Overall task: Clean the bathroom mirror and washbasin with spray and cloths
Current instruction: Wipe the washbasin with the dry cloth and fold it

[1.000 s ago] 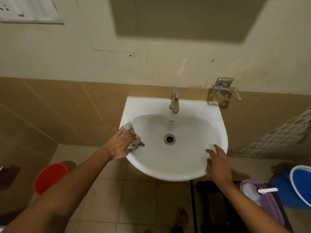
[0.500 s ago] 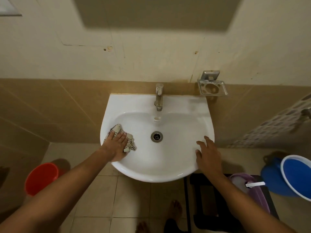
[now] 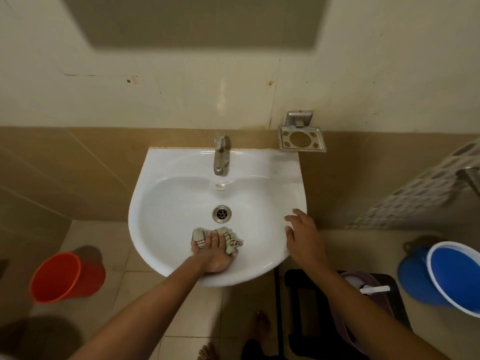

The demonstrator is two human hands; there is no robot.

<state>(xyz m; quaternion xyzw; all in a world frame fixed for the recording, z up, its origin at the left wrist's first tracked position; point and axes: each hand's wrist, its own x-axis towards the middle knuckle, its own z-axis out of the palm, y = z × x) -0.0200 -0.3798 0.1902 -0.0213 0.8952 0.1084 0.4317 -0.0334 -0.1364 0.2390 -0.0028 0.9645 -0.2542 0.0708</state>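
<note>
Head view: the cloth (image 3: pixel 217 239) lies low in the washbasin (image 3: pixel 166 203), just below the drain (image 3: pixel 221 213), pressed under the left hand (image 3: pixel 214 253) with flat fingers. Best to keep firm pressure and overlap strokes toward the drain, while the right hand (image 3: pixel 304 236), relaxed and holding nothing, steadies the rim.

Washbasin (image 3: pixel 275 178) glossy white ceramic; tap (image 3: pixel 221 154) dull metal; cloth (image 3: pixel 226 239) soft woven; red bucket (image 3: pixel 65 276) smooth plastic.
</note>
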